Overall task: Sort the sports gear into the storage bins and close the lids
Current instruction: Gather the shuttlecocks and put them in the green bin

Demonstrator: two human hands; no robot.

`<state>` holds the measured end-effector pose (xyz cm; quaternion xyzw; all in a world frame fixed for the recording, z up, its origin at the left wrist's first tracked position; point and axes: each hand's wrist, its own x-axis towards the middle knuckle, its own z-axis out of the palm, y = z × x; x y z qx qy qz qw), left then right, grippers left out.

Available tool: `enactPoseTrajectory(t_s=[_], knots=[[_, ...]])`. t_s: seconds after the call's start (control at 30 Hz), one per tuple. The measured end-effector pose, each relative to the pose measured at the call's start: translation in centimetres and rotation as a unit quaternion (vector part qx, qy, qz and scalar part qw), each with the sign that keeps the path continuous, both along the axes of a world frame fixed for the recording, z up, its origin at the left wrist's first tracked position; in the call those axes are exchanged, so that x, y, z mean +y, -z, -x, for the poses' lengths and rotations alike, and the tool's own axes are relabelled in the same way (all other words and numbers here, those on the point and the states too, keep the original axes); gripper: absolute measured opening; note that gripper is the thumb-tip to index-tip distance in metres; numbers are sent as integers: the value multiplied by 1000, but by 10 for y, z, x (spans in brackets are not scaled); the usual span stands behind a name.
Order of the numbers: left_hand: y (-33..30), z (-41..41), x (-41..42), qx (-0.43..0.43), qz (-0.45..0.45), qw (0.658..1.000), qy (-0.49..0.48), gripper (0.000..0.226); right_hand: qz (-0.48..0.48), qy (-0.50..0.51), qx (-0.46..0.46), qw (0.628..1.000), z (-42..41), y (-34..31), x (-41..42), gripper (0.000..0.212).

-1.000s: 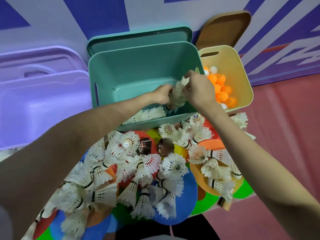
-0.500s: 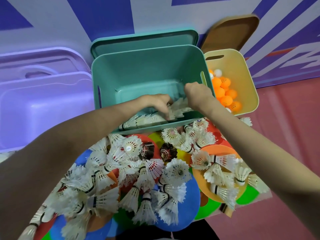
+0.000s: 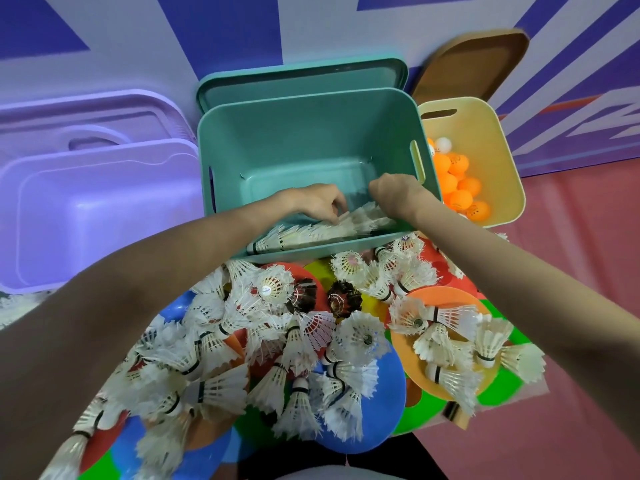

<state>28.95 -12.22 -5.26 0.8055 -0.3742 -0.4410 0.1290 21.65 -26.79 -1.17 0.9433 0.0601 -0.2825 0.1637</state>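
Both my hands are down inside the teal bin [image 3: 311, 140]. My left hand [image 3: 317, 202] curls its fingers onto the row of white shuttlecocks [image 3: 311, 233] lying along the bin's near wall; my right hand [image 3: 393, 192] reaches in beside it, its grip hidden from me.

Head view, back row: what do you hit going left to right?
Purple bin → teal bin, both hands inside on a row of shuttlecocks → yellow bin holding orange balls.
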Motion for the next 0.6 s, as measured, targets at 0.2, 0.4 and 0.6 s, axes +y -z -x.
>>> enactPoseTrajectory(t_s=[0.2, 0.4, 0.6], knots=[[2, 7, 6, -2, -13, 1000, -7, 37, 6, -6, 32, 999, 0, 10, 3, 31], [-12, 10, 14, -7, 0, 999, -44, 35, -40, 38, 58, 997, 1, 0, 5, 29], [-45, 22, 25, -48, 68, 987, -137, 28, -164, 70, -22, 984, 10, -21, 5, 23]])
